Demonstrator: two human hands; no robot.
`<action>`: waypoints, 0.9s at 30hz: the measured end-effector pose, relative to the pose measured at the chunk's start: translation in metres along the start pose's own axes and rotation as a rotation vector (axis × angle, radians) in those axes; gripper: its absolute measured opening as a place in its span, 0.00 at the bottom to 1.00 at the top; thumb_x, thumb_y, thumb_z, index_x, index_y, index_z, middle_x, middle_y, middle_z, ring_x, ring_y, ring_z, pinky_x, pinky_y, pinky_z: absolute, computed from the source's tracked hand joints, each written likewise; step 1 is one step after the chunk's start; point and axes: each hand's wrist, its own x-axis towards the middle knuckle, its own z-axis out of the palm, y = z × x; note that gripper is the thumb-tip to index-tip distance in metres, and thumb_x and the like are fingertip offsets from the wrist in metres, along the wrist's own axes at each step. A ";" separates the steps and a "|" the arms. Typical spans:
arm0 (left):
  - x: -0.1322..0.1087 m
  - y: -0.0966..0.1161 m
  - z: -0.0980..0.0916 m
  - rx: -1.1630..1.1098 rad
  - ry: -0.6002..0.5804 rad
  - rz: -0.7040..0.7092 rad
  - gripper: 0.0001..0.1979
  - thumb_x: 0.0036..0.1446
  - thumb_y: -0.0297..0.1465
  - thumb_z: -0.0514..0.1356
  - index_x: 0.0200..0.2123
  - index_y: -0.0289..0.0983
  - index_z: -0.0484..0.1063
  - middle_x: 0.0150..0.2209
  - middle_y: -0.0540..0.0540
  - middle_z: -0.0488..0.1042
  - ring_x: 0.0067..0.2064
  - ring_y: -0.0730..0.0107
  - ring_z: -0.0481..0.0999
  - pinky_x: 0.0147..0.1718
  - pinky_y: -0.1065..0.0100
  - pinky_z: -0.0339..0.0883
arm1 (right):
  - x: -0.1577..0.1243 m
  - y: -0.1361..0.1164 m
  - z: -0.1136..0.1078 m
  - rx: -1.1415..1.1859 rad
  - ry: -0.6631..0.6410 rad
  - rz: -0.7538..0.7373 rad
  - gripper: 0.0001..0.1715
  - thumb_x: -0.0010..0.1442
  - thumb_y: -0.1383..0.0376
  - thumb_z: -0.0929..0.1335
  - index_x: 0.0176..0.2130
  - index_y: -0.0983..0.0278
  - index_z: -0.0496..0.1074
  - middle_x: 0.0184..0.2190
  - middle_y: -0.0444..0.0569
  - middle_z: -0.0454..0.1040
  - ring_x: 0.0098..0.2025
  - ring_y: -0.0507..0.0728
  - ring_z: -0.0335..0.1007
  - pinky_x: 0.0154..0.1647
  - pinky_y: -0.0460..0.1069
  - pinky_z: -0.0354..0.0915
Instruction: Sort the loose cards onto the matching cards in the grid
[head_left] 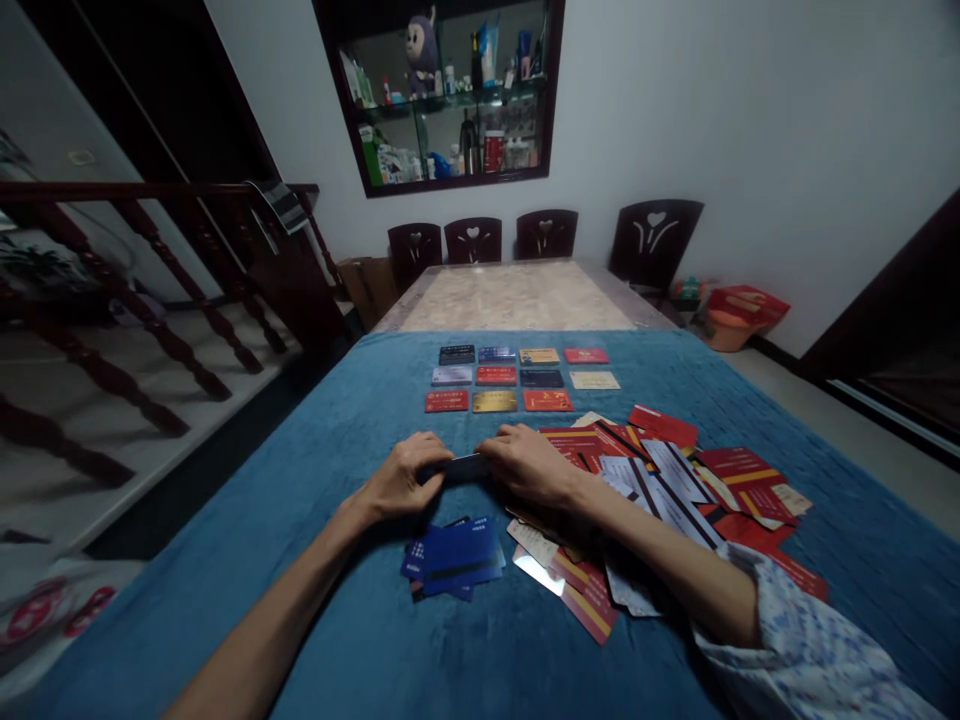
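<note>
Between my two hands a thin card stack (465,466) is seen nearly edge-on, just above the blue cloth; how many cards it has I cannot tell. My left hand (409,475) pinches its left end with thumb and fingers. At the right end, my right hand (529,465) grips it with curled fingers. Just below them lies a loose pile of blue cards (461,555). Under and beyond my right forearm spreads a heap of mixed red, white and cream cards (600,450). Farther off, neat rows of card stacks (495,376) lie on the cloth.
The blue cloth (315,440) covers the near part of a long table, with a bare stone-patterned top (517,295) beyond. Several dark chairs (472,240) stand at the far end. A wooden railing (150,230) runs along the left. An orange bin (726,330) is at the right.
</note>
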 end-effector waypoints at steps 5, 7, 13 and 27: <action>-0.002 -0.004 0.002 0.050 -0.030 -0.067 0.12 0.58 0.25 0.55 0.43 0.35 0.76 0.36 0.44 0.76 0.39 0.66 0.73 0.42 0.61 0.69 | 0.000 -0.002 0.004 -0.016 0.003 0.077 0.19 0.64 0.72 0.63 0.54 0.63 0.68 0.42 0.55 0.77 0.44 0.59 0.69 0.41 0.51 0.55; -0.002 -0.006 0.003 0.072 -0.047 -0.086 0.12 0.59 0.26 0.55 0.45 0.36 0.75 0.37 0.44 0.77 0.40 0.65 0.73 0.43 0.60 0.68 | 0.001 -0.002 0.006 -0.027 0.020 0.097 0.21 0.65 0.70 0.64 0.57 0.63 0.65 0.42 0.55 0.77 0.45 0.59 0.70 0.42 0.51 0.56; -0.002 -0.007 0.002 0.115 -0.109 -0.143 0.15 0.61 0.28 0.56 0.51 0.37 0.72 0.42 0.43 0.76 0.43 0.63 0.72 0.45 0.59 0.67 | 0.001 -0.002 0.008 -0.036 0.044 0.119 0.23 0.64 0.68 0.65 0.58 0.62 0.65 0.41 0.55 0.77 0.44 0.60 0.70 0.42 0.51 0.57; 0.002 -0.007 0.005 0.154 -0.096 -0.268 0.15 0.57 0.28 0.61 0.48 0.37 0.70 0.39 0.45 0.77 0.40 0.63 0.74 0.46 0.58 0.65 | -0.001 -0.001 0.009 -0.006 0.007 0.158 0.24 0.67 0.65 0.63 0.60 0.67 0.63 0.47 0.58 0.73 0.49 0.62 0.65 0.45 0.54 0.57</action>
